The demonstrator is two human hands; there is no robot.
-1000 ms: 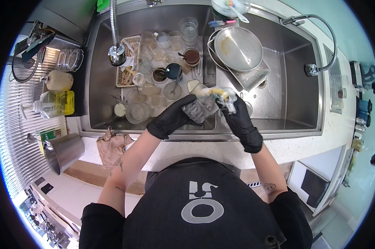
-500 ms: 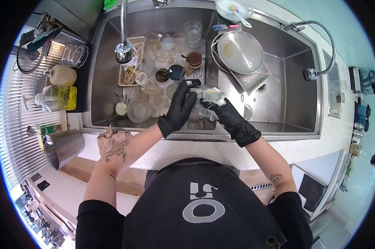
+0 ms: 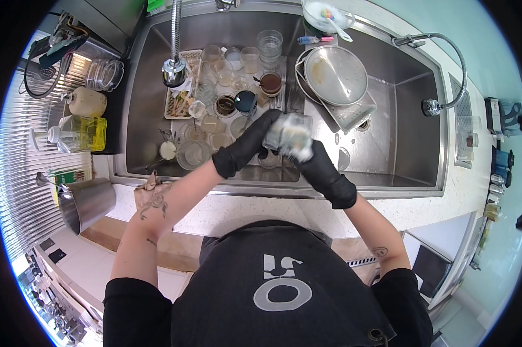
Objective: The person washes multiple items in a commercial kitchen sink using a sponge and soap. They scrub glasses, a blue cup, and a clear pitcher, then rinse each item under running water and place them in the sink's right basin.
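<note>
I have the wide steel sink (image 3: 411, 121) spread below me, two basins side by side, with the person's dark apron (image 3: 226, 301) filling the near side. In the right basin I see a round metal pan (image 3: 335, 72), dull grey with a brownish stain, lying tilted over a perforated tray (image 3: 352, 117). The left basin holds a crowd of clear cups (image 3: 193, 155) and a pale woven basket (image 3: 170, 106) with wrappers and scraps in it.

Both hands wear black gloves and meet above the sink, close to the divider. The left hand (image 3: 249, 141) grasps the clear container by its left side. The right hand (image 3: 323, 173) comes up from the lower right, its fingers curled against the container's lower end; blur hides them, so I cannot tell whether they are clenched on anything.

The clear container (image 3: 290, 124) is up between the two gloves, lifted off the sink floor and tipped. It looks colourless and see-through, boxy, with fairly straight edges. I read its surface as wet and milky, pale grey toward the top and whiter toward the right glove, with small bright glints along the sides. Motion smears its outline, so I can't make out its mouth or base. Smallest of all, a foamy patch (image 3: 298, 151) shows white at the lower end, with a faint yellowish tint just above it.
</note>
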